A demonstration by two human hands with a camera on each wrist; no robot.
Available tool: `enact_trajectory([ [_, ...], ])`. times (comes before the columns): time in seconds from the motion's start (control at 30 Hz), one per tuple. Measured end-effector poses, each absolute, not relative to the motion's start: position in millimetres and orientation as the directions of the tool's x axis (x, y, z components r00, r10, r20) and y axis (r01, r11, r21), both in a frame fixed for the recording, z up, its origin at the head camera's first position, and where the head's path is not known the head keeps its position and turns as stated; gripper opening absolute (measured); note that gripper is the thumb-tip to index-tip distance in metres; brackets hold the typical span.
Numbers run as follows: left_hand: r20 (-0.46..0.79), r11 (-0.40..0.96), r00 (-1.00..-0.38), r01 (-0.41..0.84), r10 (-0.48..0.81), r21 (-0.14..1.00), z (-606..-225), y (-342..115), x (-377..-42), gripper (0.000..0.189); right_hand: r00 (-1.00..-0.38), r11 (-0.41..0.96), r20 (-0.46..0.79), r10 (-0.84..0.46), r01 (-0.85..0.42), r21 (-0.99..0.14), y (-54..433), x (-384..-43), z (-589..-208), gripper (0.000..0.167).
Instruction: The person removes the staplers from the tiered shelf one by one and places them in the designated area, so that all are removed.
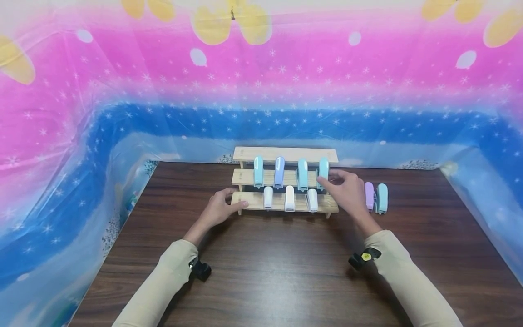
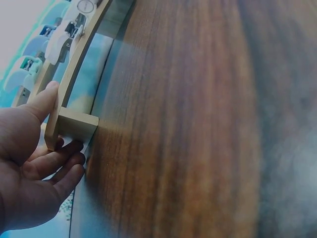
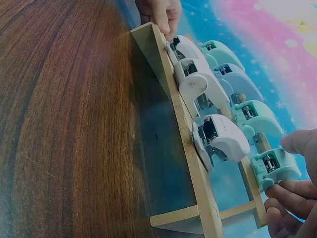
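A three-step wooden display rack (image 1: 251, 200) stands on the table. My left hand (image 1: 220, 208) grips the left end of its lowest step, thumb on top and fingers curled below, as the left wrist view shows. My right hand (image 1: 347, 190) pinches a teal stapler (image 3: 277, 167) at the right end of the middle step, between thumb and fingers. Left of it on that step are another teal stapler (image 1: 302, 173), a periwinkle-blue stapler (image 1: 279, 171) and a light teal stapler (image 1: 258, 170). Three white staplers, one in the middle (image 1: 289, 198), sit along the lowest step.
On the table right of the rack, beside my right wrist, a purple stapler (image 1: 369, 195) and a teal stapler (image 1: 382, 198) stand side by side. The rack's top step (image 1: 286, 154) holds no stapler. A patterned pink and blue cloth (image 1: 265, 95) hangs behind the dark wooden table (image 1: 269, 263).
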State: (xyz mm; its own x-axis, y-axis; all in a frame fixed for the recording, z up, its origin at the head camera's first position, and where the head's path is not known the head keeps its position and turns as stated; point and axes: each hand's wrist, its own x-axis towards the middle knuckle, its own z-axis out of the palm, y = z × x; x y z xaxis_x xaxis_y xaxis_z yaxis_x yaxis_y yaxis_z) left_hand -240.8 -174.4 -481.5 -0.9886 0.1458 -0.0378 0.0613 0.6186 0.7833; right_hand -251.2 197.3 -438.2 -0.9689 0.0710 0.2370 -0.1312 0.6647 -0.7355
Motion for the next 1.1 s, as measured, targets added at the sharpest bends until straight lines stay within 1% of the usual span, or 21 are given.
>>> enact_trajectory([
  [0.27, -0.037, 0.625, -0.989, 0.062, 0.144, 0.778, -484.2, -174.3, -241.4, 0.064, -0.971, 0.669, 0.228, 0.076, -0.12, -0.733, 197.2, -252.3, -437.1, 0.059],
  [0.63, -0.034, 0.629, -0.989, 0.064, 0.142, 0.775, -484.0, -172.9, -240.5, 0.064, -0.972, 0.677, 0.215, 0.099, -0.093, -0.73, 198.5, -252.7, -439.3, 0.059],
  [0.77, -0.033, 0.623, -0.989, 0.066, 0.145, 0.779, -483.7, -172.4, -240.6, 0.064, -0.969, 0.678, 0.222, 0.106, -0.093, -0.729, 199.1, -251.9, -439.7, 0.06],
  [1.1, -0.025, 0.622, -0.988, 0.077, 0.154, 0.779, -482.9, -174.8, -241.2, 0.061, -0.962, 0.68, 0.251, 0.103, -0.116, -0.724, 204.2, -248.1, -438.1, 0.054],
])
